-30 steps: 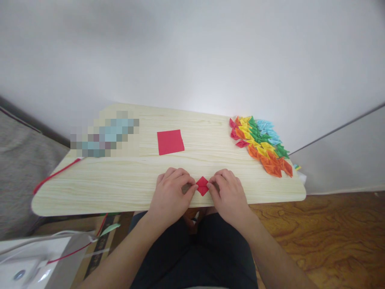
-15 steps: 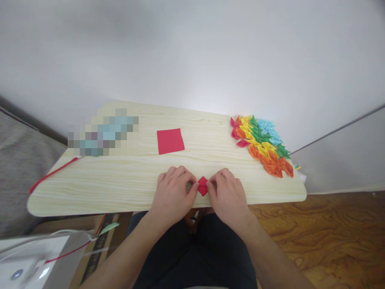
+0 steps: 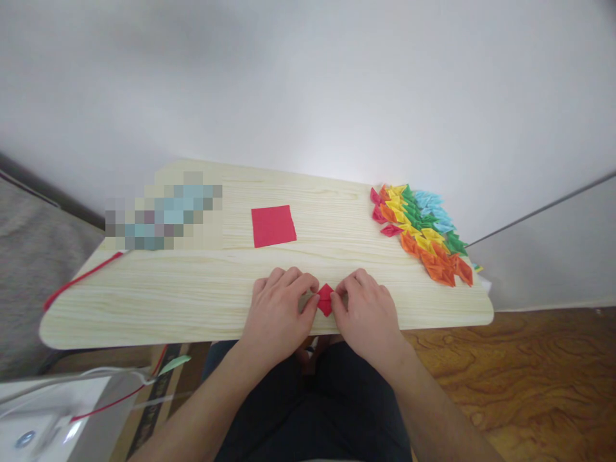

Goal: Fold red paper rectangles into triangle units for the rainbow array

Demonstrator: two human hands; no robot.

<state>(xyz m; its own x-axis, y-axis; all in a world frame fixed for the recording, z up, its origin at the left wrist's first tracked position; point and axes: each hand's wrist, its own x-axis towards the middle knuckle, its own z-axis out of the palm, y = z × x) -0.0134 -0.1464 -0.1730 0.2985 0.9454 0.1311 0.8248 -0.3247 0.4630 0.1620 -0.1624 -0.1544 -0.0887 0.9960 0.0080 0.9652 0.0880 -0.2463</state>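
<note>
A small red piece of folded paper (image 3: 326,299), diamond-shaped with a crease across its middle, is held close to the front edge of the pale wooden table (image 3: 202,282). My left hand (image 3: 283,308) pinches its left corner between thumb and index finger. At the right corner, the thumb and fingertips of my right hand (image 3: 363,307) grip it the same way. Beyond my hands a flat red paper sheet (image 3: 274,226), nearly square, lies on the table.
Many folded paper pieces (image 3: 423,234) in red, orange, yellow, green and blue lie grouped at the table's right end. A pixelated, blurred item (image 3: 178,208) lies at the left, near a red cord (image 3: 81,280). A white wall (image 3: 308,83) stands behind the table.
Almost nothing differs. Both hands keep their pinch on the red folded paper, and the whole view has shifted very slightly.
</note>
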